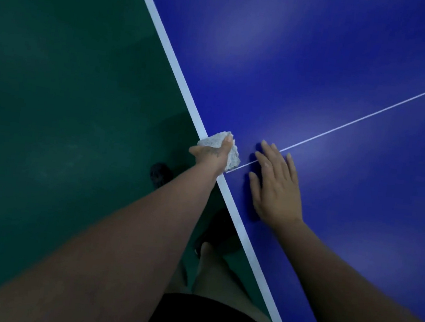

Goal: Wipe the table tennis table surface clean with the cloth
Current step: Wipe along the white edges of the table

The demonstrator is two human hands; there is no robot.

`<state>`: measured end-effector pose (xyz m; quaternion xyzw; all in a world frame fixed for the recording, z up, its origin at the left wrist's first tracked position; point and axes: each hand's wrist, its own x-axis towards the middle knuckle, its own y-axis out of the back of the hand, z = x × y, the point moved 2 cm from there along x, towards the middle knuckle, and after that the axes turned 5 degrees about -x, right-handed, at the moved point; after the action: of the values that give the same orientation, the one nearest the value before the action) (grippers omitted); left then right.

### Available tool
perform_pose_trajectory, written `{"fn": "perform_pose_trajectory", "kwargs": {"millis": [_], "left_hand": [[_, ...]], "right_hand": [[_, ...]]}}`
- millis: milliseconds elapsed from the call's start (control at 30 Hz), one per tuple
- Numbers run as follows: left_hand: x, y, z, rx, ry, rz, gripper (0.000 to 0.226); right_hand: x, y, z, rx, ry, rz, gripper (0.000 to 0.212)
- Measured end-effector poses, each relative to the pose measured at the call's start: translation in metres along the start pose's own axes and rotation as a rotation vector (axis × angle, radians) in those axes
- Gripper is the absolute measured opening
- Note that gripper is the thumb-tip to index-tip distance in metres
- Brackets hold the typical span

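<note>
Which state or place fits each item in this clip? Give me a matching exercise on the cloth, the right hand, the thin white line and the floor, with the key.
Column one:
1. cloth
2. right hand
3. thin white line
4. floor

Column two:
A. dark green, beside the table
B. lies flat on the blue table surface, fingers straight
C. held by the left hand at the table's white edge
D. runs across the blue surface from the edge

Pairs: 1-C, 2-B, 3-D, 4-A
</note>
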<state>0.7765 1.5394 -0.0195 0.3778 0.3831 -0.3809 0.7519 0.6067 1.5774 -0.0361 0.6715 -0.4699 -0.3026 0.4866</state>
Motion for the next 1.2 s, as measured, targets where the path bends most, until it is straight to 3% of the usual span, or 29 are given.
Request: {"fn": "perform_pose_trajectory", "kwargs": {"millis": [333, 900, 1033, 1200], "left_hand": [[0.041, 0.016, 0.071, 0.011, 0.049, 0.028, 0.088], [0.115, 0.039, 0.182, 0.013, 0.003, 0.059, 0.092], [0.114, 0.038, 0.171, -0.051, -0.091, 0.035, 0.088], [0.091, 0.023, 0.094, -0.103, -0.078, -0.023, 0.07]], "right_hand": [[0.125, -0.041, -0.031, -0.026, -0.019, -0.019, 0.051], [0.137, -0.051, -0.03, -0.084, -0.001, 0.028, 0.054], [0.136, -0.05, -0.031, -0.085, -0.009, 0.03, 0.054], [0.136, -0.051, -0.027, -0.07, 0.001, 0.031, 0.054]]}}
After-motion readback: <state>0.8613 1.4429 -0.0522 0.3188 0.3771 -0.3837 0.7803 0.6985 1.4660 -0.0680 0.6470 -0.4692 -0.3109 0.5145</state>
